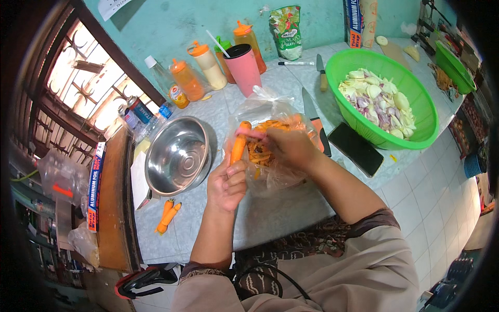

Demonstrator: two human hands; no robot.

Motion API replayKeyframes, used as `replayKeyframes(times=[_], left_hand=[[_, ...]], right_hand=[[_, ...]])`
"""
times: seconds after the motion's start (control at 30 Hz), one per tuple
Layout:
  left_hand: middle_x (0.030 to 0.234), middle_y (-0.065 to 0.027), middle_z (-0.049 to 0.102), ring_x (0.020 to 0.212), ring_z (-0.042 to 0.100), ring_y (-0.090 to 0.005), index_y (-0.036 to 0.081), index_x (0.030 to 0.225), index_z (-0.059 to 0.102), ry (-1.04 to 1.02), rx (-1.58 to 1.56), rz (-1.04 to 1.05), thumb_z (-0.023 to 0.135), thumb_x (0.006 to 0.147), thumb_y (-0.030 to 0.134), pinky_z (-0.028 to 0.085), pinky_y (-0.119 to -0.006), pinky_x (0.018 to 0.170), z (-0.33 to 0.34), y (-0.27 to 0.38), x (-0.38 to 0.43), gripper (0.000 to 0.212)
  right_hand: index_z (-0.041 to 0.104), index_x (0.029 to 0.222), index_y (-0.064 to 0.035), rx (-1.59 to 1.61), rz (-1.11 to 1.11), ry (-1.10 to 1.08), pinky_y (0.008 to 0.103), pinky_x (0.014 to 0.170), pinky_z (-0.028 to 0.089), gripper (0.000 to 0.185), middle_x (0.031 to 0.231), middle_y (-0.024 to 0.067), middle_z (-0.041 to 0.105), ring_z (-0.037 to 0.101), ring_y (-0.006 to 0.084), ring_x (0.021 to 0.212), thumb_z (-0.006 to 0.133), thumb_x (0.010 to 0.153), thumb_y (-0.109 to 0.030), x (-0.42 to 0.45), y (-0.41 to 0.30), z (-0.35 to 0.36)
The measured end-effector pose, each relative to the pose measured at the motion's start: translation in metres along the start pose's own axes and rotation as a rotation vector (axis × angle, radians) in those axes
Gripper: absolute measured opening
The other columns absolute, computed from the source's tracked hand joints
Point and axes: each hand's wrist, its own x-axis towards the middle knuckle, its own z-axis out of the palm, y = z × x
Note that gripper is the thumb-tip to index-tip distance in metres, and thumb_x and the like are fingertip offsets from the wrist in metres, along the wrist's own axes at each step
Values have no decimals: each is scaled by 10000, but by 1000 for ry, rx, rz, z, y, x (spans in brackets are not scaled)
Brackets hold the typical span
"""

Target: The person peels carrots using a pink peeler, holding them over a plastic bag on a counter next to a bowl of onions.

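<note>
My left hand point(230, 183) grips a carrot point(238, 150) that points up and away from me. In my right hand point(290, 150) is a pink-handled tool, likely a peeler point(251, 133), lying across the carrot near its top; its blade cannot be made out. Beneath and behind both hands, a clear plastic bag point(269, 185) holds orange carrot peelings point(259, 154). Two or three small carrots point(168, 218) rest on the tiled counter at the left. Between them and the bag's far side stands a steel bowl point(179, 156) with nothing visible in it.
Right of the bag lie a large knife point(317, 124), a black phone point(355, 149) and a green basket point(429, 128) of peeled onions, shallots and garlic. A smaller knife point(322, 74) lies farther back. A pink tumbler point(245, 72) and squeeze bottles point(208, 66) line the wall.
</note>
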Motion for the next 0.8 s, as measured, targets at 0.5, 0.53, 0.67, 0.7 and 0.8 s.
replayKeyframes(times=[0.5, 0.53, 0.67, 0.7, 0.8], left_hand=[[701, -49, 467, 418, 354, -62, 59, 1273, 375, 228, 395, -94, 380, 961, 295, 279, -175, 299, 8, -19, 3, 391], [701, -49, 467, 418, 354, -62, 59, 1273, 375, 232, 395, -101, 380, 961, 295, 279, -175, 299, 11, -24, 6, 391], [812, -88, 565, 443, 378, -72, 52, 1250, 427, 439, 1079, 105, 442, 932, 292, 334, -197, 369, 23, -39, 8, 399], [844, -93, 585, 457, 388, -75, 46, 1242, 442, 434, 1198, 141, 463, 922, 284, 342, -202, 389, 23, -39, 7, 399], [823, -70, 568, 466, 442, -76, 20, 1269, 407, 347, 1375, 78, 488, 917, 298, 321, -192, 352, 22, -35, 1, 456]], right_hand=[[520, 949, -90, 953, 379, -312, 164, 372, 282, 195, 675, -2, 511, 419, 25, 458, 559, 826, -236, 8, -2, -32], [520, 949, -90, 956, 383, -305, 164, 372, 282, 195, 675, -2, 511, 419, 25, 458, 559, 826, -236, 8, 2, -34], [521, 951, -83, 1082, 463, -382, 178, 373, 292, 174, 673, 12, 513, 423, 39, 457, 566, 825, -194, 7, 9, -37], [521, 951, -83, 1101, 455, -369, 177, 375, 289, 168, 672, 14, 512, 420, 38, 457, 571, 827, -185, 6, 8, -37], [520, 944, -89, 1143, 476, -335, 163, 382, 276, 150, 675, 9, 511, 397, 27, 451, 557, 850, -200, 5, 7, -28]])
